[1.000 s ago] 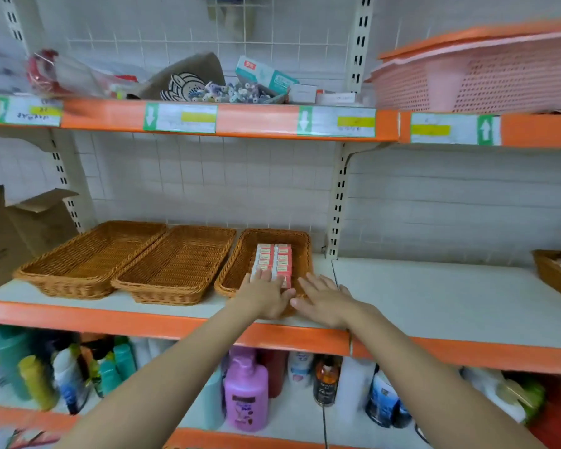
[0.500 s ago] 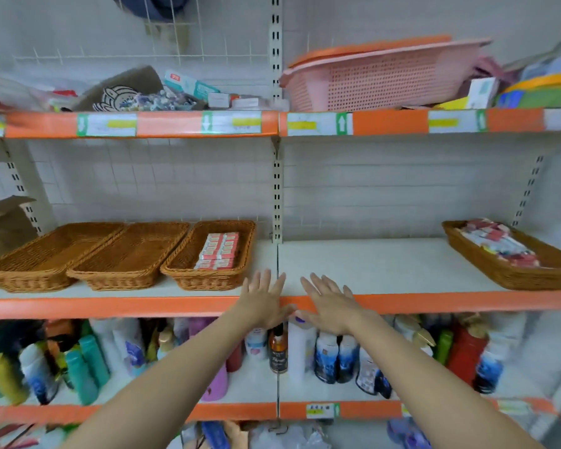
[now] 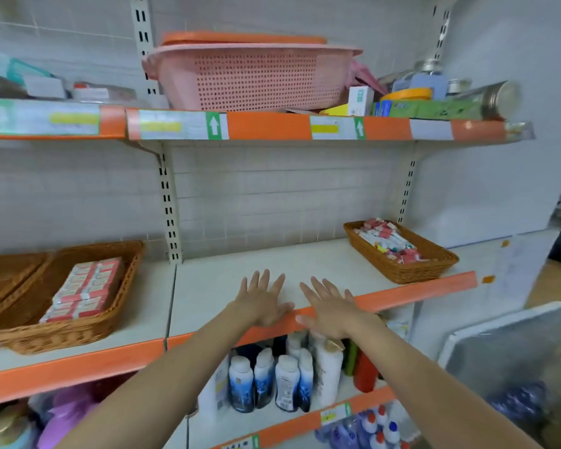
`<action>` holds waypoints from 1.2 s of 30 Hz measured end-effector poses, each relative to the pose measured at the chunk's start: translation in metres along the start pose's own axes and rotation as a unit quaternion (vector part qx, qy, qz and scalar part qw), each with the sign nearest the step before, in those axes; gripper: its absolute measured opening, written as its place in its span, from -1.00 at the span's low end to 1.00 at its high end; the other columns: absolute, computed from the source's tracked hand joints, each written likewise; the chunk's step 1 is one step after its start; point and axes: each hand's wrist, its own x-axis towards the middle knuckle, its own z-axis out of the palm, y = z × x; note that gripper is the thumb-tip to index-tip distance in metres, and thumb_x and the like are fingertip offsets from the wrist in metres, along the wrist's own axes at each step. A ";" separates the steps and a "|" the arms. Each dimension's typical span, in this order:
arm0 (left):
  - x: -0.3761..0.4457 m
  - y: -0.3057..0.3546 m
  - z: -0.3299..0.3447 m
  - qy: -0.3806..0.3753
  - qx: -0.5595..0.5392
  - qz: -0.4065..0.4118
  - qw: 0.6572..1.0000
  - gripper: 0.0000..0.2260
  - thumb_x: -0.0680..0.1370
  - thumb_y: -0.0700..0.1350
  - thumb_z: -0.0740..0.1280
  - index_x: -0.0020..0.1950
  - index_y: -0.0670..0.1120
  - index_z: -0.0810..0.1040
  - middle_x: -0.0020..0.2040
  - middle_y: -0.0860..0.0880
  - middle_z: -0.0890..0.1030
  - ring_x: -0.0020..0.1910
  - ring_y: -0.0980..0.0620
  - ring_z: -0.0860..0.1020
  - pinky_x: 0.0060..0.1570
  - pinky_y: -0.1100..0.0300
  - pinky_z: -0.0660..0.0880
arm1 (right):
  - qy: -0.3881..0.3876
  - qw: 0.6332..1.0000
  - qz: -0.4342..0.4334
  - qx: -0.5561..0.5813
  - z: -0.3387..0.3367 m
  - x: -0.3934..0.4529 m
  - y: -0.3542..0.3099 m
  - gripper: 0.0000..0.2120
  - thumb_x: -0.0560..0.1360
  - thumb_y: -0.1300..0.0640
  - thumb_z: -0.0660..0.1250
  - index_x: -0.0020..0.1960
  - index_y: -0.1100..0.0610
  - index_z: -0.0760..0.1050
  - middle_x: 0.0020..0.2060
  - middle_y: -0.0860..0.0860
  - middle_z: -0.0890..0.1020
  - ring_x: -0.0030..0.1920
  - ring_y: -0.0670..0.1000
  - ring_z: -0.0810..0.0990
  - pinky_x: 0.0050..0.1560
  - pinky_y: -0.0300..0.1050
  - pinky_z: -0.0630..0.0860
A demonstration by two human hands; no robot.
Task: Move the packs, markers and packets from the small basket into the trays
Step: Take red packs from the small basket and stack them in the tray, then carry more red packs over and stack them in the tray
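A small wicker basket (image 3: 415,270) stands at the right end of the middle shelf, filled with red-and-white packs, markers and packets (image 3: 387,239). At the left, a wicker tray (image 3: 62,332) holds a neat stack of red-and-white packs (image 3: 85,290). Another wicker tray (image 3: 4,273) shows partly at the far left. My left hand (image 3: 261,301) and my right hand (image 3: 331,307) are stretched out side by side over the shelf's front edge, between tray and basket. Both hands have straight spread fingers and hold nothing.
The white middle shelf (image 3: 227,277) has an orange front strip. A pink plastic basket (image 3: 250,76) and boxes sit on the upper shelf. Bottles (image 3: 272,380) fill the shelf below. A grey-white board (image 3: 512,345) leans at the lower right.
The view has swung right, away from the trays toward the small basket. Both hands left the tray with the packs and moved right along the shelf edge, still empty and flat.
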 end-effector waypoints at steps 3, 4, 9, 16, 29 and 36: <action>0.038 0.018 -0.014 0.018 0.002 0.026 1.000 -0.38 0.63 0.24 -0.09 0.55 0.02 -0.31 0.56 -0.13 -0.28 0.54 -0.13 -0.26 0.50 -0.08 -0.24 | 0.021 0.999 0.032 0.014 -0.013 0.015 0.034 -0.31 0.62 -0.24 -0.02 0.57 -0.03 -0.31 0.54 -0.03 -0.30 0.54 0.03 -0.30 0.51 0.20 -0.19; 0.048 0.025 -0.016 0.019 0.001 0.038 0.999 -0.38 0.63 0.24 -0.10 0.55 0.02 -0.30 0.56 -0.13 -0.27 0.54 -0.13 -0.25 0.50 -0.07 -0.24 | 0.024 0.999 0.044 0.021 -0.014 0.018 0.044 -0.31 0.62 -0.24 -0.03 0.57 -0.02 -0.31 0.54 -0.02 -0.30 0.54 0.03 -0.29 0.51 0.19 -0.19; 0.094 0.065 -0.022 0.015 0.006 0.089 0.996 -0.39 0.63 0.24 -0.11 0.56 0.01 -0.29 0.56 -0.13 -0.27 0.54 -0.13 -0.25 0.50 -0.05 -0.24 | 0.027 0.995 0.088 0.034 -0.012 0.026 0.095 -0.31 0.62 -0.24 -0.03 0.57 -0.03 -0.31 0.54 -0.01 -0.32 0.54 0.05 -0.31 0.49 0.21 -0.22; 0.148 0.134 -0.034 0.019 -0.007 0.143 0.990 -0.38 0.63 0.24 -0.11 0.56 -0.01 -0.27 0.57 -0.12 -0.25 0.55 -0.10 -0.24 0.50 -0.04 -0.24 | 0.040 0.990 0.132 0.028 -0.022 0.031 0.174 -0.32 0.62 -0.25 -0.08 0.57 0.00 -0.31 0.53 0.01 -0.34 0.53 0.09 -0.32 0.48 0.23 -0.23; 0.220 0.235 -0.052 0.092 -0.075 0.145 0.982 -0.45 0.66 0.14 -0.02 0.56 -0.14 0.08 0.55 -0.16 0.11 0.53 -0.12 0.06 0.49 0.05 0.01 | 0.064 0.992 0.096 0.042 -0.041 0.051 0.312 -0.39 0.63 -0.25 -0.10 0.59 -0.05 -0.16 0.57 0.02 -0.16 0.56 0.05 -0.19 0.53 0.08 -0.16; 0.243 0.245 -0.056 0.118 -0.052 0.125 0.984 -0.74 0.61 -0.04 0.17 0.13 -0.18 0.51 0.12 -0.18 0.48 0.15 -0.14 0.45 0.07 0.05 0.37 | 0.084 0.993 0.042 0.067 -0.042 0.073 0.333 -0.47 0.65 -0.14 -0.02 0.55 0.08 0.12 0.52 0.07 0.19 0.48 0.10 0.22 0.44 0.04 0.22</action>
